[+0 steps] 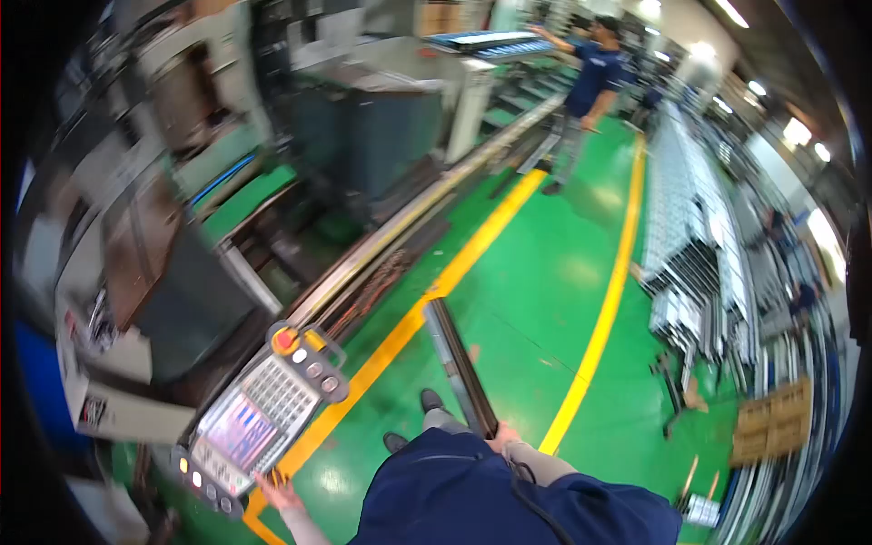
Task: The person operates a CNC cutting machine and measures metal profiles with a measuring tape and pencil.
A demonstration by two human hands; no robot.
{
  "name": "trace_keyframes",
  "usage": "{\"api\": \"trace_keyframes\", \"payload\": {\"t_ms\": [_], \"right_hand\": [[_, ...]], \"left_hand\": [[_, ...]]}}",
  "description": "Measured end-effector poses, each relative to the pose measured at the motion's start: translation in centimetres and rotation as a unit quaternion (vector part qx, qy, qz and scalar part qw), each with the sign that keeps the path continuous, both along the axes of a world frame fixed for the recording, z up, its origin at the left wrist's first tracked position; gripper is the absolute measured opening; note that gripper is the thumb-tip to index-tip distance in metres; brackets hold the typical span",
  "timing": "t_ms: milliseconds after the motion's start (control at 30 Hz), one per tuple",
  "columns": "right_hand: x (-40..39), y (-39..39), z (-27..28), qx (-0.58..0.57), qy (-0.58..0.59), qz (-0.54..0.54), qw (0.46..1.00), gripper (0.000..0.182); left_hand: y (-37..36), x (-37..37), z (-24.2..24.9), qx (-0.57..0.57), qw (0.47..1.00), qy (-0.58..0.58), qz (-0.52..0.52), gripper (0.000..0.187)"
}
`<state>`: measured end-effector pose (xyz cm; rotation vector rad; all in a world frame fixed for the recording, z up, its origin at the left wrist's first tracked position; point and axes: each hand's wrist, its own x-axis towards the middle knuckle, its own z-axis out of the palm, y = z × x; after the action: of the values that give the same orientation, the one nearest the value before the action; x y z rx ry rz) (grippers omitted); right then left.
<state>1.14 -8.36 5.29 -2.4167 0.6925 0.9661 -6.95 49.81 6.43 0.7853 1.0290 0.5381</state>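
Note:
A long dark metal profile (461, 368) slants up and forward from my right hand (502, 437), whose fingers are wrapped round its near end. At the lower left, my left hand (280, 495) is at the lower edge of a control panel (263, 418) with a lit screen, a keypad and a red and yellow knob. The fingers of my left hand look spread, with the fingertips close to the panel's edge; whether they touch it is too blurred to tell.
A long machine rail (400, 227) runs along the left. Yellow lines (595, 350) mark the green floor. Ahead stands a person (595, 82) in a dark shirt beside the machine. Stacked metal profiles (686, 236) and a cardboard box (772, 422) are on the right.

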Motion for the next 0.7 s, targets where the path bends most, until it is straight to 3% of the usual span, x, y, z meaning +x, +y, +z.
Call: {"api": "trace_keyframes", "payload": {"t_ms": [67, 133, 167, 233, 300, 367, 433, 500, 633, 700], "right_hand": [[-0.2, -0.1, -0.3, -0.023, 0.015, 0.015, 1.000, 0.084], [0.4, -0.5, 1.8, -0.022, 0.025, 0.014, 0.999, 0.083], [0.6, -0.5, 2.8, -0.017, 0.026, 0.015, 0.999, 0.083], [1.1, -0.8, 3.4, -0.003, 0.013, 0.028, 1.000, 0.081], [1.2, -1.7, 3.5, 0.010, -0.015, 0.037, 0.999, 0.080], [1.9, -1.8, 6.9, 0.017, -0.024, 0.017, 0.999, 0.075], [2.7, -2.3, 8.4, 0.029, -0.036, 0.022, 0.999, 0.073], [3.5, -2.8, 10.3, 0.037, -0.080, 0.026, 0.996, 0.070], [6.3, -4.2, 14.6, 0.060, -0.171, 0.094, 0.979, 0.070], [7.8, -5.1, 16.4, 0.071, -0.214, 0.135, 0.965, 0.070]], "left_hand": [[0.2, 0.5, -1.4, -0.015, 1.000, 0.001, -0.004, 0.090], [-0.8, 1.3, -1.5, -0.021, 0.998, 0.046, -0.039, 0.071], [-2.0, 1.5, -0.9, -0.005, 0.994, 0.089, -0.070, 0.070], [-3.7, 2.5, 1.3, 0.000, 0.905, 0.234, -0.354, 0.079], [-5.7, 3.1, -2.2, -0.068, 0.859, 0.200, -0.466, 0.076], [-12.7, 5.4, 2.9, 0.056, 0.834, 0.156, -0.527, 0.075], [-15.5, 7.9, 0.5, -0.005, 0.822, 0.101, -0.560, 0.063], [-19.9, 11.3, 2.5, -0.004, 0.776, 0.044, -0.629, 0.055], [-28.7, 17.6, 6.9, -0.017, 0.692, -0.011, -0.722, 0.066], [-32.4, 20.0, 8.5, -0.026, 0.675, -0.022, -0.737, 0.071]]}}
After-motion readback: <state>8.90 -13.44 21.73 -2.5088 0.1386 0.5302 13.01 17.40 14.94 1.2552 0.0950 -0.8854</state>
